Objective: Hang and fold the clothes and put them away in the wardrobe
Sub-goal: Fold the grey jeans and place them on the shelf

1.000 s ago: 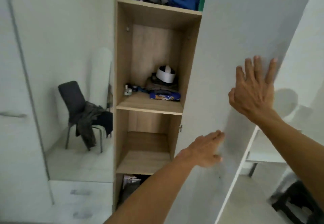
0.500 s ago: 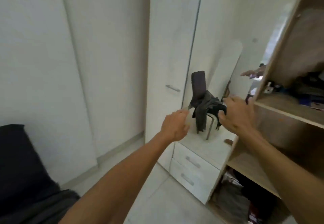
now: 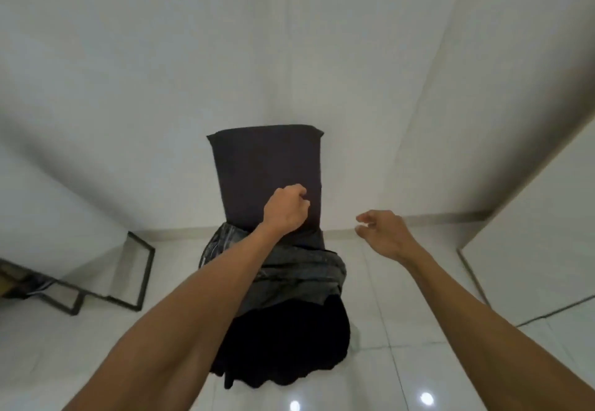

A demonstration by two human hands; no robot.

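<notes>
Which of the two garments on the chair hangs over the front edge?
The plain black garment; the grey striped garment lies on the seat behind it.

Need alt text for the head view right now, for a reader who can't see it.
Both bare hands reach toward a dark chair piled with dark clothes: the left hand curled at the backrest, the right hand open beside it, holding nothing. White walls and a glossy tiled floor surround it.

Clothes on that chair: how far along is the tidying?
Nothing looks done yet: the grey garment and black garment lie heaped on the chair, unfolded. In hand: the left hand is curled in front of the chair back, the right hand open beside it, neither clearly gripping cloth. Left: picking up, folding or hanging, and putting away; no wardrobe shows here.
</notes>
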